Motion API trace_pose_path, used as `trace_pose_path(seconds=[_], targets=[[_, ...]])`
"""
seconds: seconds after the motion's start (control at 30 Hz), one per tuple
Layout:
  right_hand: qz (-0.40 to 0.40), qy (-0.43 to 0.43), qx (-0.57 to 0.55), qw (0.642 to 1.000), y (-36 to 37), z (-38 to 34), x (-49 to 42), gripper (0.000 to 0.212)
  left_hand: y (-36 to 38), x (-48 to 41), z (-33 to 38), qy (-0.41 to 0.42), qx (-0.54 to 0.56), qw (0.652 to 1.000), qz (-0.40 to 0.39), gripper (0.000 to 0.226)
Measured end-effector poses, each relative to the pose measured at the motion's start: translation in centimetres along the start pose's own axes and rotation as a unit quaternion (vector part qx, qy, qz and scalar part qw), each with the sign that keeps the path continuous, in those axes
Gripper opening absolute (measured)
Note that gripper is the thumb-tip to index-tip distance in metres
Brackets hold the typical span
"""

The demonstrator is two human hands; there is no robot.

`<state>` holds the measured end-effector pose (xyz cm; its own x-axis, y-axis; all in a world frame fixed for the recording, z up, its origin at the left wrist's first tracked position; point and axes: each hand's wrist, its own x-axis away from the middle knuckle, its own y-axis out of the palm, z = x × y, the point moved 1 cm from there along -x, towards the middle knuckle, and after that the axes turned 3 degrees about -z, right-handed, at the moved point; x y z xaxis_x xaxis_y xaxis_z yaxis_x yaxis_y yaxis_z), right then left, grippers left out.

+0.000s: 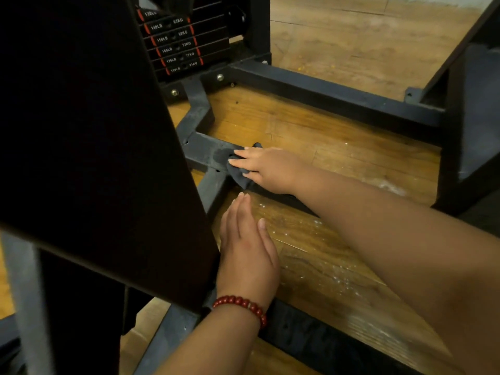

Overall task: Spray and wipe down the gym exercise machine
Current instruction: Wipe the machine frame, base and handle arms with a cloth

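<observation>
Straight fingers (pixel 243 155), held close together, press a dark cloth (pixel 239 175) onto the low crossbar (pixel 205 155) of the exercise machine's base frame, near mid-picture, under the right hand (pixel 270 169). At 6 o'clock from it the left hand (pixel 247 255) lies flat, fingers straight and together, with a red bead bracelet (pixel 240 304) at the wrist. The weight stack (pixel 176 44) stands at 11 o'clock. The wipe would likely go best with firm palm weight and long overlapping strokes toward 9 o'clock, through the damp patch (pixel 220 154) there, also covering the bar's side faces.
</observation>
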<state>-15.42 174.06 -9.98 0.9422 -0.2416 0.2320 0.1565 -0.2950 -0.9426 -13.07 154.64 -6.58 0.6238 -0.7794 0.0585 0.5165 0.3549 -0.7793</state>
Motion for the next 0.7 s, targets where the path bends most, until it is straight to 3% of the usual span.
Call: trace_pose_path(seconds=[0.2,0.43,0.7], targets=[[-0.067,-0.004,0.001,0.998,-1.7,-2.4,-7.0,0.05,-0.1,0.0,-0.1,0.0,0.016,1.0,0.014,0.055],[0.0,-0.01,-0.012,1.0,0.2,0.3,1.2,0.047,0.0,-0.1,-0.1,0.0,0.013,1.0,0.017,0.064],[-0.026,-0.013,0.042,0.999,-1.0,-0.9,-3.1,0.054,0.0,-0.1,-0.2,0.003,0.006,1.0,0.015,0.064]])
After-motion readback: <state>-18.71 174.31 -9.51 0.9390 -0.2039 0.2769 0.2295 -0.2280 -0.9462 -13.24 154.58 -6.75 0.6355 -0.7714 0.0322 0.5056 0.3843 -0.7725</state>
